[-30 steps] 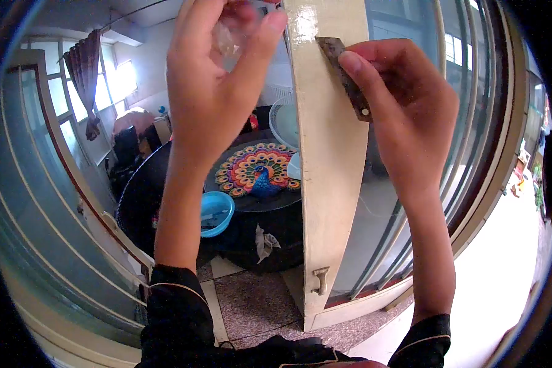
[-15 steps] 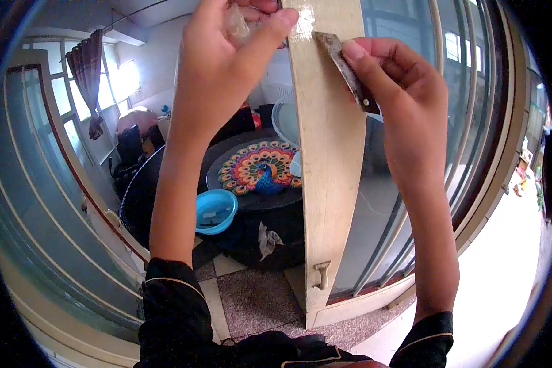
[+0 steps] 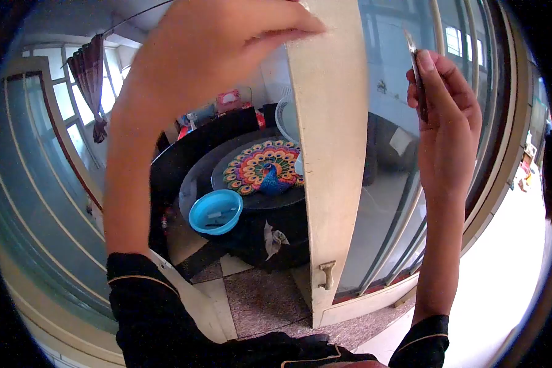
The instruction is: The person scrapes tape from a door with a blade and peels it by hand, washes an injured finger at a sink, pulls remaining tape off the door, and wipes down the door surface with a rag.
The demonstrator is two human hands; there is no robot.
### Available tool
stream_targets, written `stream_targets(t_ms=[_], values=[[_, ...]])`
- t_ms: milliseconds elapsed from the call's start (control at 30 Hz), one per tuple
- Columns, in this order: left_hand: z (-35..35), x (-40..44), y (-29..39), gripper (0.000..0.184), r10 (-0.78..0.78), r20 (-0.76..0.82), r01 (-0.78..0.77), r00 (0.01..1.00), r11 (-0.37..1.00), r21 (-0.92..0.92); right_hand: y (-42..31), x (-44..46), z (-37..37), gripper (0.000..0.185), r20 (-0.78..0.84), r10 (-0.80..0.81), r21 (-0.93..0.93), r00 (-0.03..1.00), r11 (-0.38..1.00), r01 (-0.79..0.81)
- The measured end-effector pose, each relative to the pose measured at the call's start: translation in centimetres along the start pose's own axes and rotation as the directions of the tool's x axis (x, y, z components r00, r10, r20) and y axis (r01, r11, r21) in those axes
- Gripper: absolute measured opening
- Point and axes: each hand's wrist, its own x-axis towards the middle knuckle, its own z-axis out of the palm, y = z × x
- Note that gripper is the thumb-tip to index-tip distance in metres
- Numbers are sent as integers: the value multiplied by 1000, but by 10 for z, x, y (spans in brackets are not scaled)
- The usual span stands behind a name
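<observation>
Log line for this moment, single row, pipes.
left hand: overlaps cream door up high, contact unclear | right hand: grips metal blade, edge-on | door handle: low on door | blue basin: beyond door

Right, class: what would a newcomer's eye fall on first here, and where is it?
Probably the bright peacock design on the dark round table, with a blue basin below and left of it in view. Nearer, the left hand crosses the top of the pale door, while the right hand grips a thin, dark tool before the glass.
</observation>
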Motion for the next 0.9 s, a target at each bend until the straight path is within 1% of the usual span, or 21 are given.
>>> stream_targets(t_ms=[67, 133, 167, 233, 267, 333, 400, 433, 500, 533, 567, 633, 667, 733, 800, 833, 867, 900], values=[[-11, 10, 0, 13, 33, 170, -51, 985, 993, 105, 2, -4, -9, 22, 4, 1, -18, 1000, 1000, -1], [-20, 21, 0, 12, 62, 328, -127, 943, 975, 180, 3, -6, -14, 22, 15, 3, -36, 1000, 999, -2], [-20, 27, 0, 13, 119, 393, -206, 912, 960, 188, 3, -8, -15, 22, -6, 9, -41, 1000, 999, -10], [-18, 33, -4, 14, 167, 465, -279, 869, 943, 184, 5, -11, -19, 22, -27, 29, -42, 999, 999, -30], [-16, 36, -9, 15, 258, 498, -395, 828, 899, 190, 6, -12, -23, 21, -21, 32, -39, 999, 999, -33], [-17, 42, -4, 15, 349, 536, -510, 769, 841, 183, 9, -13, -32, 21, -24, 38, -32, 999, 999, -39], [-21, 45, 6, 12, 242, 668, -530, 704, 805, 266, 12, -16, -39, 20, -75, 32, -59, 997, 998, -36], [-21, 46, 8, 12, 242, 673, -533, 699, 804, 265, 14, -18, -41, 20, -77, 33, -53, 996, 998, -37], [-21, 50, 9, 11, 107, 728, -397, 677, 886, 240, 20, -19, -45, 18, -134, 30, -134, 991, 990, -48], [-23, 54, 12, 11, 106, 733, -400, 672, 885, 238, 26, -19, -50, 18, -135, 34, -127, 990, 991, -51], [-25, 59, 16, 13, -45, 792, -272, 609, 926, 263, 34, -19, -55, 16, -140, 14, -131, 990, 991, -33], [-27, 60, 19, 15, -191, 833, -146, 520, 940, 307, 45, -19, -58, 13, -135, -46, -148, 990, 989, 26], [-27, 55, 16, 15, -124, 806, -146, 578, 957, 252, 46, -19, -60, 13, -137, -48, -144, 989, 989, 28], [-25, 41, 12, 17, -59, 777, -152, 627, 969, 196, 50, -19, -63, 12, -50, -80, -173, 995, 982, 71], [-22, 27, 10, 16, -17, 640, -133, 769, 974, 184, 50, -16, -65, 11, -42, -86, -170, 995, 982, 78], [-26, 24, 16, 16, -17, 644, -135, 765, 973, 186, 50, -16, -65, 11, -35, -92, -172, 995, 982, 84], [-32, 20, 27, 14, -127, 649, 71, 751, 991, 111, 52, -15, -65, 11, -36, -91, -166, 995, 983, 83], [-37, 16, 37, 13, -231, 661, 277, 714, 960, 37, 53, -15, -65, 10, -42, -91, -162, 995, 983, 83]])
